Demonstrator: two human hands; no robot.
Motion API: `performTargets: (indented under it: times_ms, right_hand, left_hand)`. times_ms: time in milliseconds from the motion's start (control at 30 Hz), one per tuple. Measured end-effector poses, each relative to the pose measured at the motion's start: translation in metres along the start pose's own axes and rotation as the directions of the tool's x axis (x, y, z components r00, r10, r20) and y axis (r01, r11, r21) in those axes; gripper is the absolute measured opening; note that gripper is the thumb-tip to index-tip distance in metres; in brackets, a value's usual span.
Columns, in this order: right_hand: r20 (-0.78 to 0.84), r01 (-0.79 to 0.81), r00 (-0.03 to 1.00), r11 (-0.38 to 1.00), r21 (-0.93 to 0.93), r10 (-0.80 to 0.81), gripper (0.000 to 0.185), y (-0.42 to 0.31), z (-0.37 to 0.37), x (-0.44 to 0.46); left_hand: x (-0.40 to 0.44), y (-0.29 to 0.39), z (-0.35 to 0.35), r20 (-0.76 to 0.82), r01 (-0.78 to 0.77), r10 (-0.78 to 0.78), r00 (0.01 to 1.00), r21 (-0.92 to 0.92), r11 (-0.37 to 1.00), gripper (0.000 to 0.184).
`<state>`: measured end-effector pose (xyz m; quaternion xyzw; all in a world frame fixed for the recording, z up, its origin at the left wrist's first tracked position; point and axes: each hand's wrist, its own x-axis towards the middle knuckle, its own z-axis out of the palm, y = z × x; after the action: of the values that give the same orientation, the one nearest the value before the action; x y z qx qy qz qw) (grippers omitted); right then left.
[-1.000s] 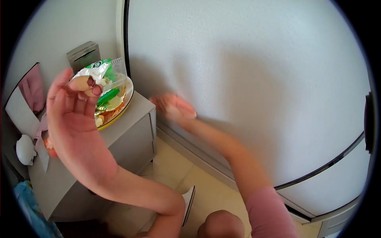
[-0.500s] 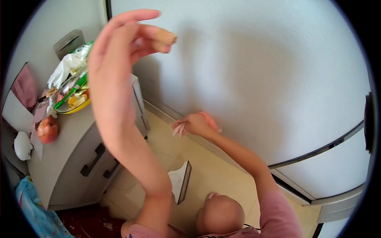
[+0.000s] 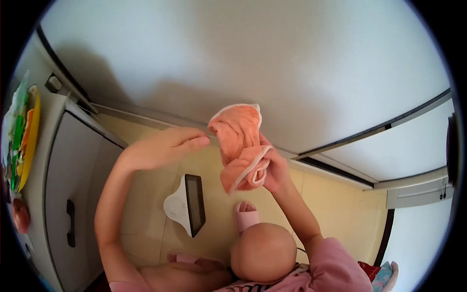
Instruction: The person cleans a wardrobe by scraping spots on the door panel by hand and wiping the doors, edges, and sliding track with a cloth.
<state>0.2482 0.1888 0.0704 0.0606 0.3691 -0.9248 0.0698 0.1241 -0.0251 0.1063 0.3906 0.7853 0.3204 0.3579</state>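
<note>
A crumpled orange cloth [image 3: 238,129] with pale edging hangs in front of the white panel, twisted at its middle. My right hand [image 3: 276,170] is closed around the cloth's right side, and folds hide some of the fingers. My left hand [image 3: 168,146] is beside the cloth's left edge, its fingers stretched out with nothing in them. The fingertips come close to the cloth; I cannot tell whether they touch it.
The large white panel [image 3: 194,63] rises ahead from a floor track. At left stands a grey cabinet [image 3: 92,160] bearing a yellow dish [image 3: 31,141] of packets. A white perforated object with a dark-framed face [image 3: 194,204] lies on the tiled floor, near a pink slipper [image 3: 245,216].
My left hand has come down from high in view to beside the cloth. My right hand has lifted the cloth away from the panel's lower edge. The view has shifted right and downward.
</note>
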Motion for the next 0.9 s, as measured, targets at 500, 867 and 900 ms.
performTargets:
  times_ms: [500,867,900]
  right_hand:
    - [-0.305,-0.114,0.947,0.781,-0.614,-0.101,0.078,0.023,-0.017,-0.011]
    - [-0.260,0.008,0.885,0.570,-0.822,-0.387,0.025,0.036,-0.023,-0.013]
    - [-0.296,0.025,0.884,0.670,-0.742,-0.361,0.020,0.028,-0.022,-0.014]
  left_hand:
    - [0.051,-0.043,0.089,0.065,-0.016,0.070,0.995,-0.611,0.791,0.030]
    - [0.044,-0.022,0.075,0.063,-0.021,0.102,0.993,-0.747,0.665,0.043]
    - [0.042,-0.021,0.067,0.102,0.067,0.017,0.995,-0.758,0.649,0.045]
